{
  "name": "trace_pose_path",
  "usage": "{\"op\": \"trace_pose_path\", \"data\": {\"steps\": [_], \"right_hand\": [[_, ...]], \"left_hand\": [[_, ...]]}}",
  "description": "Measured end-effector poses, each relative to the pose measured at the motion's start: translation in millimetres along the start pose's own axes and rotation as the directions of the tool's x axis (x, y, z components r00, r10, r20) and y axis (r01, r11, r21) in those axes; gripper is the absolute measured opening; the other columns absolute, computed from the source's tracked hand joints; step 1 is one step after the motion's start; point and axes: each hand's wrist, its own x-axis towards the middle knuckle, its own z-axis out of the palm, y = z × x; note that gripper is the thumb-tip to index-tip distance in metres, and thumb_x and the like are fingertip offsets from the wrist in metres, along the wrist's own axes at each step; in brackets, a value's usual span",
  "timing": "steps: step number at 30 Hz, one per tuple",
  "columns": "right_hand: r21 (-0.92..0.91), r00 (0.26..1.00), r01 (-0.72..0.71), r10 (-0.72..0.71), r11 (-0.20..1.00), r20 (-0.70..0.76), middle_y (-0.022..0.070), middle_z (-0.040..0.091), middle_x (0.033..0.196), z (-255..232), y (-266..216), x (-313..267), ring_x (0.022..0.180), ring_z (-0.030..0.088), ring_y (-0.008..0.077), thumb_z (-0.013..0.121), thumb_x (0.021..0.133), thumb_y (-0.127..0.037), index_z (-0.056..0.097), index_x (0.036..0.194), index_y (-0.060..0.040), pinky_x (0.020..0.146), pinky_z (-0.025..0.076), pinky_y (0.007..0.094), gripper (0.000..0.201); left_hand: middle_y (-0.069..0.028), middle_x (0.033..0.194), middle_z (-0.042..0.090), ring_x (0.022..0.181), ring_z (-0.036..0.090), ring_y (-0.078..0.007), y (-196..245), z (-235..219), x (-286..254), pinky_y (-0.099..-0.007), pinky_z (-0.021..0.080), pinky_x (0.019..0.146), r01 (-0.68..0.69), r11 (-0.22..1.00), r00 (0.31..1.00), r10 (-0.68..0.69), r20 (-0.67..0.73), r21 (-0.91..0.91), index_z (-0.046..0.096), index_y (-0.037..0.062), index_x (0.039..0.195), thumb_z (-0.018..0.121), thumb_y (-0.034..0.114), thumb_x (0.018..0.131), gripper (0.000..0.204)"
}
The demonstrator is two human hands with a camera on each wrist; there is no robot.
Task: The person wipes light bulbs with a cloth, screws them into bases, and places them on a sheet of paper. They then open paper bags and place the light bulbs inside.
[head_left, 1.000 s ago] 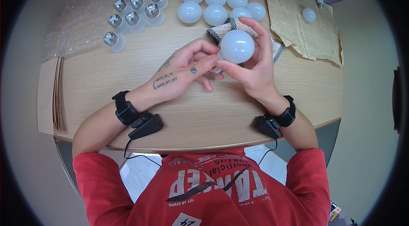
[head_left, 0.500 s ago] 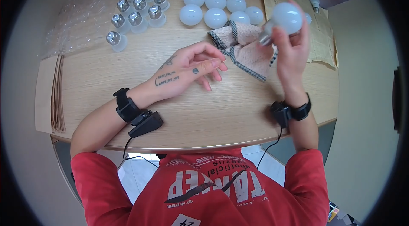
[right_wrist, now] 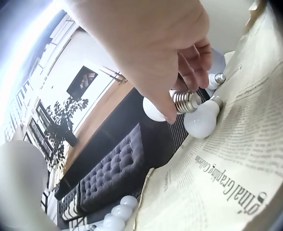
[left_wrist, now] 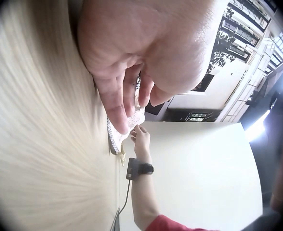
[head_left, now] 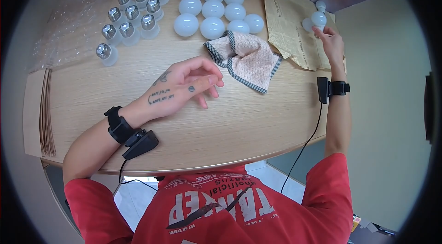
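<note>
My right hand (head_left: 332, 45) reaches out over the printed brown paper (head_left: 294, 28) at the far right. Its thumb and fingers pinch a white light bulb (head_left: 318, 18) near the metal screw base, which shows in the right wrist view with the round globe (right_wrist: 154, 110) pointing away. Close beside it a second bulb (right_wrist: 200, 121) lies on the paper, and a third bulb (right_wrist: 214, 81) is just behind. My left hand (head_left: 182, 86) rests over the table with loosely bent fingers and nothing in them. A pink cloth (head_left: 253, 62) with a checked edge lies crumpled to its right.
Rows of white bulbs (head_left: 213, 9) stand globe-up at the back middle. To their left are rows of bulbs (head_left: 131, 11) with screw bases up. Bubble wrap (head_left: 69, 28) and folded brown paper (head_left: 46, 115) lie at the left. A cable (head_left: 307, 145) hangs from my right wrist camera.
My left hand has let go of the bulb and stays near its place. The right hand has carried the bulb off the cloth, far right, to the bulbs on the paper.
</note>
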Motion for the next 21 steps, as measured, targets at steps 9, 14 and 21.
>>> {"op": "trace_pose_path", "data": {"steps": [9,14,21], "right_hand": [[-0.379,0.861,0.5,-0.493,0.779,0.123,0.0121,0.044,0.15,-8,16,13,0.136,0.041,0.0329,0.083,0.073,-0.036,0.075,0.106,-0.0067,0.111,0.036,0.0437,0.045],[-0.283,0.838,0.53,-0.444,0.799,0.316,0.011,0.043,0.151,-5,19,31,0.138,0.039,0.0331,0.082,0.072,-0.037,0.075,0.107,-0.0081,0.114,0.033,0.0444,0.046],[-0.105,0.952,0.161,-0.127,0.981,0.28,0.0155,0.067,0.117,15,23,69,0.107,0.063,0.0283,0.078,0.074,-0.048,0.069,0.118,-0.0035,0.096,0.046,0.0373,0.063]], "left_hand": [[-0.0108,0.109,0.064,0.094,0.065,-0.0161,-2,-3,1,-0.0273,0.057,0.071,0.013,1.0,1.0,-0.013,0.02,-0.018,0.057,0.0011,0.111,0.055,0.017,0.101,0.019],[-0.0111,0.109,0.064,0.095,0.065,-0.0164,-1,-2,2,-0.0274,0.057,0.071,0.036,0.998,0.999,-0.035,0.02,-0.047,0.057,0.0008,0.111,0.055,0.017,0.101,0.019],[-0.0121,0.11,0.063,0.096,0.064,-0.0171,-1,-3,1,-0.0285,0.057,0.071,0.051,0.996,0.999,-0.049,0.024,-0.07,0.056,-0.0002,0.111,0.055,0.017,0.101,0.02]]}}
